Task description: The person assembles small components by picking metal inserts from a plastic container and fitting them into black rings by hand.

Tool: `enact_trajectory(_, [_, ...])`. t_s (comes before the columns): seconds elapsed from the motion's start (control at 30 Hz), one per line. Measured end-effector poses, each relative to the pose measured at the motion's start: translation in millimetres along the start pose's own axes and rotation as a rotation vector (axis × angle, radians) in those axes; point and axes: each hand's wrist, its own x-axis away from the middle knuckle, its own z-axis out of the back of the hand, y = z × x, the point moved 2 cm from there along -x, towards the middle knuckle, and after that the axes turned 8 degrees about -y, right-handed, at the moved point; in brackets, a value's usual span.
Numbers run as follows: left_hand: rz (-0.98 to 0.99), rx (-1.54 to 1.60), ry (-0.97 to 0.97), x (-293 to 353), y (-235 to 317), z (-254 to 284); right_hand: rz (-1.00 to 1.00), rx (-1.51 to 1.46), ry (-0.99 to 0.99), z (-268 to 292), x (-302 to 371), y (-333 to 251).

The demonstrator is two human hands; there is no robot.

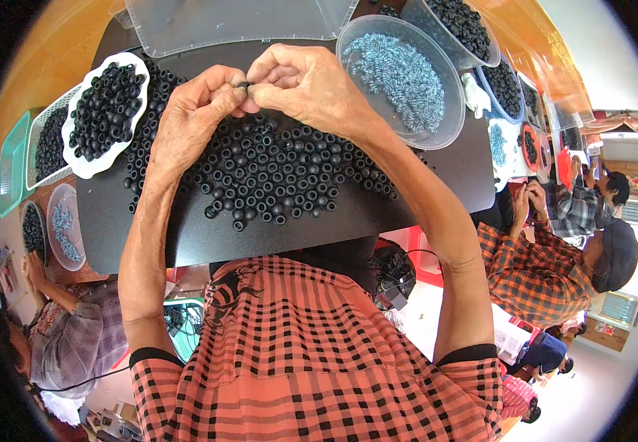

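Both my hands meet above the far part of a dark table (333,230). A small black round piece (244,85) is pinched between them, mostly covered by the fingertips. My left hand (197,110) grips it with thumb and index finger from the left. From the right, my right hand (300,82) closes on the same piece, its fingers curled. Under and in front of the hands spreads a loose pile of black round pieces (267,177), many showing an open hole. Right of my right hand stands a round clear tub (381,119) with many small blue pieces (403,74).
Left of the pile, a white wavy-edged plate (69,153) holds more black pieces. A large clear bin (238,22) lies beyond my hands. Another clear tub (473,55) of black pieces stands far right. Co-workers sit on both sides, one in an orange-and-black plaid shirt (532,258).
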Motion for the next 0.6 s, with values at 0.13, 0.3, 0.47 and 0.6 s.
enact_trajectory(0.13, [-0.014,-0.076,0.037,2,5,-4,0.049,-0.033,0.146,-4,0,6])
enact_trajectory(0.3, [-0.011,-0.207,0.045,4,2,-3,0.009,0.096,0.196,-7,2,3])
enact_trajectory(0.47, [0.066,-0.293,-0.077,4,17,0,-0.004,0.041,0.161,-9,6,13])
enact_trajectory(0.6, [0.018,-0.284,-0.153,3,13,0,-0.034,0.037,0.157,-12,14,8])
